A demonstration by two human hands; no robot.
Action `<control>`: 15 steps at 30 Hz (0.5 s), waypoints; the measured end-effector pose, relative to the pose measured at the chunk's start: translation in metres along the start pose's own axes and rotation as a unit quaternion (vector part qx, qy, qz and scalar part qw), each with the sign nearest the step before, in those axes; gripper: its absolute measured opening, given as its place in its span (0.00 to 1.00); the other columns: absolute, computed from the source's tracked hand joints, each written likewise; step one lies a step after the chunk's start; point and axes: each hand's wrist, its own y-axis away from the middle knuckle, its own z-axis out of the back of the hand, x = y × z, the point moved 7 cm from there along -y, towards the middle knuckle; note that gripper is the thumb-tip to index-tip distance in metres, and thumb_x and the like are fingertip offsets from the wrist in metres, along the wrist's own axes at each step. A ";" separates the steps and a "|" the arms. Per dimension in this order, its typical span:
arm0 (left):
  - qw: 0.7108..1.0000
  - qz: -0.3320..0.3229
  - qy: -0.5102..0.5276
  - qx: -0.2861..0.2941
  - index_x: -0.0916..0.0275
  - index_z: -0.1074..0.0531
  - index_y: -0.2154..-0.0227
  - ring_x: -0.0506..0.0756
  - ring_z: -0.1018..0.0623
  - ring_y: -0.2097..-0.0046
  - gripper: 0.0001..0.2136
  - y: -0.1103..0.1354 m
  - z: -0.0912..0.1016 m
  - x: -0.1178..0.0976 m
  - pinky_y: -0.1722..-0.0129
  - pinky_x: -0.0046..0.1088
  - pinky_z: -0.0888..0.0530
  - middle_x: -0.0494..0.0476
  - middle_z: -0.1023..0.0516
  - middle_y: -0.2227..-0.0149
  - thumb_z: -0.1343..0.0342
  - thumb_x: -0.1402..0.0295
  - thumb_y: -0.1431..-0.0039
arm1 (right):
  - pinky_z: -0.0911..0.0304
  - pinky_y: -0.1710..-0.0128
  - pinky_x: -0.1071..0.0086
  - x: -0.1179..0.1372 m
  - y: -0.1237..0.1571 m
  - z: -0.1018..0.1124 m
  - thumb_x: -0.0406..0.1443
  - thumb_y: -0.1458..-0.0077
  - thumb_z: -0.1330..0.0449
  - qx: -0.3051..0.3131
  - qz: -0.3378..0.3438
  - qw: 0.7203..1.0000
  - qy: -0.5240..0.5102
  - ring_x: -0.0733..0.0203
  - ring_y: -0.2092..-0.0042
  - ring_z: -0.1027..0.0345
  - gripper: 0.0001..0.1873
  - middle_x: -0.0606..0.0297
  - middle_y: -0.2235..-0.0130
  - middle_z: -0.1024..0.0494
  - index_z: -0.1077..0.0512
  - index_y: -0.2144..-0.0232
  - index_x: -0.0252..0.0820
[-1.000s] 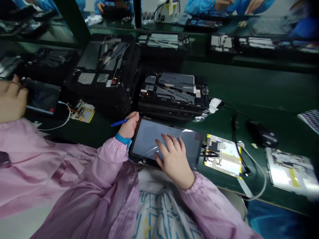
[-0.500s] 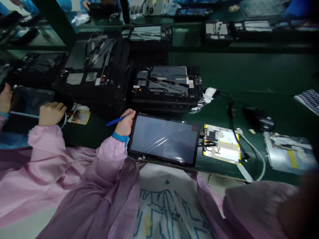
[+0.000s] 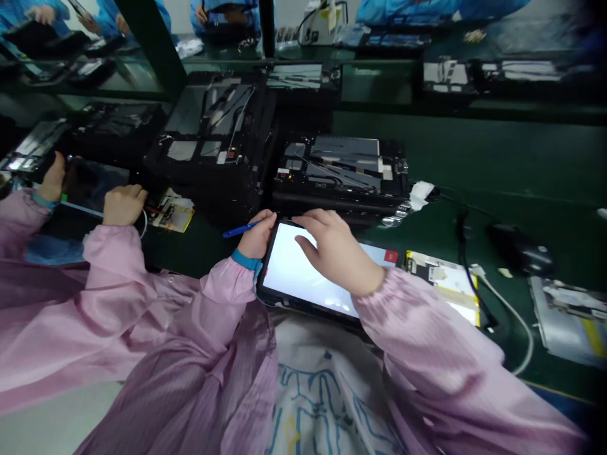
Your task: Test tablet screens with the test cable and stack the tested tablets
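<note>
A black-framed tablet screen [image 3: 298, 268], lit white with a small red patch at its upper right, lies tilted at the table's front edge. My left hand [image 3: 258, 235] grips its upper left corner and also has a blue pen [image 3: 239, 229] between the fingers, pointing left. Above the screen hovers my right hand [image 3: 334, 243], thumb and fingers apart and holding nothing; whether the fingertips touch the top edge I cannot tell. Right of the screen is a yellow-edged board or battery pack [image 3: 443, 278], partly hidden by my right sleeve.
Stacks of black device housings [image 3: 341, 170] stand behind the screen, with a taller stack [image 3: 208, 139] at left. A black mouse [image 3: 521, 248], a white cable [image 3: 509, 309] and a silver panel [image 3: 564, 322] lie at right. A co-worker's hand [image 3: 124, 203] is on another screen at left.
My right hand has come in from the lower right to over the screen. The screen has gone from dark grey to bright white. My left hand keeps its hold on the corner and pen.
</note>
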 end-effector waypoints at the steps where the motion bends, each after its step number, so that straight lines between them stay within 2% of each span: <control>1: 1.000 -0.001 0.006 -0.002 0.63 0.42 0.81 0.46 0.35 0.78 0.13 0.001 0.000 -0.001 0.77 0.20 0.37 0.46 0.40 0.81 0.44 0.72 0.46 | 0.39 0.49 0.51 -0.007 -0.014 -0.014 0.33 0.41 0.48 0.026 -0.022 0.999 0.038 0.47 0.49 0.37 0.19 0.50 0.50 0.29 0.31 0.49 0.36; 4: 1.000 0.005 0.023 -0.010 0.63 0.43 0.82 0.45 0.36 0.79 0.15 0.003 -0.002 -0.003 0.78 0.20 0.38 0.45 0.41 0.82 0.44 0.73 0.45 | 0.39 0.51 0.58 -0.022 -0.045 -0.045 0.32 0.41 0.49 0.082 -0.052 0.994 0.045 0.51 0.51 0.35 0.16 0.51 0.53 0.26 0.27 0.54 0.36; 7: 0.999 0.023 0.036 -0.020 0.63 0.43 0.82 0.45 0.37 0.80 0.15 0.005 -0.003 -0.002 0.79 0.20 0.40 0.45 0.42 0.82 0.44 0.73 0.44 | 0.38 0.55 0.65 -0.026 -0.059 -0.049 0.29 0.46 0.46 0.066 -0.058 0.996 -0.011 0.57 0.57 0.32 0.11 0.56 0.60 0.24 0.25 0.62 0.36; 11: 0.999 0.028 0.038 -0.024 0.63 0.43 0.82 0.46 0.36 0.80 0.16 0.002 0.001 0.002 0.79 0.21 0.39 0.45 0.42 0.82 0.42 0.71 0.45 | 0.38 0.60 0.67 -0.019 -0.055 -0.025 0.28 0.51 0.43 0.048 -0.016 0.995 -0.087 0.60 0.63 0.32 0.06 0.60 0.67 0.25 0.25 0.72 0.37; 13: 0.999 0.016 0.032 -0.019 0.63 0.43 0.83 0.46 0.34 0.79 0.16 0.001 0.003 0.002 0.77 0.22 0.38 0.46 0.41 0.82 0.42 0.70 0.45 | 0.37 0.62 0.68 -0.015 -0.048 -0.006 0.31 0.51 0.41 0.065 0.017 0.987 -0.144 0.62 0.64 0.33 0.03 0.61 0.66 0.25 0.26 0.74 0.39; 15: 0.999 0.011 0.028 -0.014 0.63 0.41 0.82 0.47 0.32 0.77 0.15 0.000 0.003 0.003 0.76 0.22 0.35 0.47 0.37 0.81 0.41 0.69 0.46 | 0.38 0.66 0.69 -0.019 -0.039 0.014 0.36 0.50 0.40 0.076 0.006 0.977 -0.198 0.64 0.67 0.33 0.05 0.63 0.66 0.26 0.27 0.73 0.40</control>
